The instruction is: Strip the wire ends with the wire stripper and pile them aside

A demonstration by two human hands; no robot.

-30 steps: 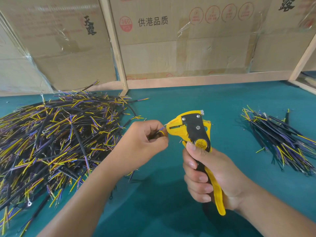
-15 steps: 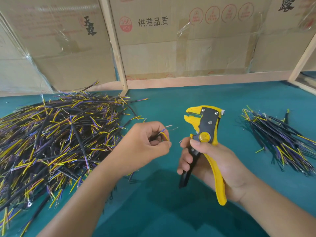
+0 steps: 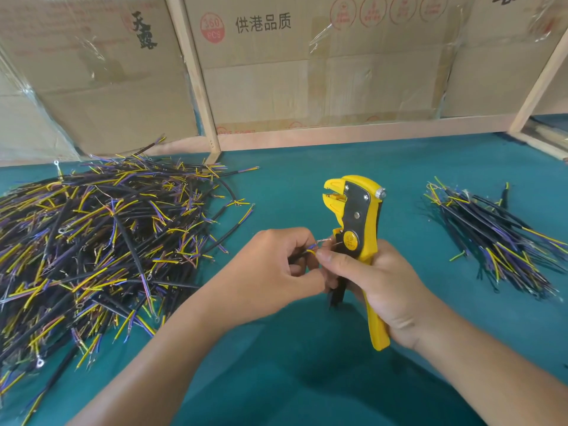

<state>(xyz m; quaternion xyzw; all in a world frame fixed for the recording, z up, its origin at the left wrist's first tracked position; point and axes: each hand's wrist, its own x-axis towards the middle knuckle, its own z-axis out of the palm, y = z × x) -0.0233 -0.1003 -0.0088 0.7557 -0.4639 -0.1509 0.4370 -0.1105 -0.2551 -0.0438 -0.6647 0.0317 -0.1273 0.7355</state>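
At frame centre the hands have closed together: the right hand (image 3: 381, 284), gripping the wire stripper (image 3: 358, 229) now upright, pinches the wire (image 3: 312, 251) the left hand (image 3: 276, 272) holds. Piles sit unchanged: big pile (image 3: 92, 241) left, small pile (image 3: 498, 241) right.

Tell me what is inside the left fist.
The left hand pinches a black wire; its yellow and purple ends, with bare stripped strands, stick out toward the wire stripper. The rest of the wire is hidden by the fingers and palm.
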